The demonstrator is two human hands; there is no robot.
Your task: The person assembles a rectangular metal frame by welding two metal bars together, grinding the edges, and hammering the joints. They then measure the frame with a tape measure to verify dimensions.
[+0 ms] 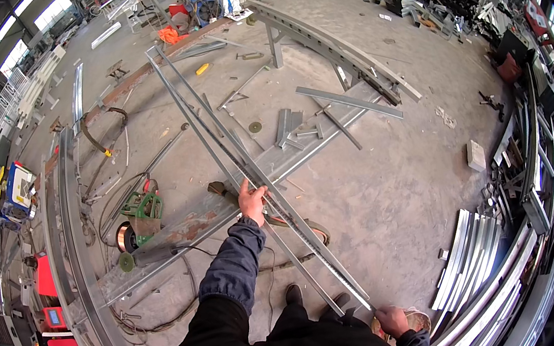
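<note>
A long, narrow metal frame (pixel 221 132) slants from the far left to just in front of my body. Its far end lies over a rusty beam, and its middle crosses a wide steel beam. My left hand (pixel 251 204) is closed around its right-hand rail near the middle. Along that rail, between my hands, runs a thin pale strip (pixel 334 269) with dark marks. Beside the frame's near end, my right hand (pixel 392 320) has its fingers curled. What they hold is hidden. Dark brush-like bristles (pixel 221 191) show left of my left hand.
Short metal offcuts (pixel 288 128) lie on the wide beam (pixel 183 241). Left stand a green wire-feeder (pixel 144 211) with a copper-coloured wire spool, and cables (pixel 163 321). A long steel bench (pixel 329 43) stands far right. Metal strips (pixel 462 260) are stacked at near right.
</note>
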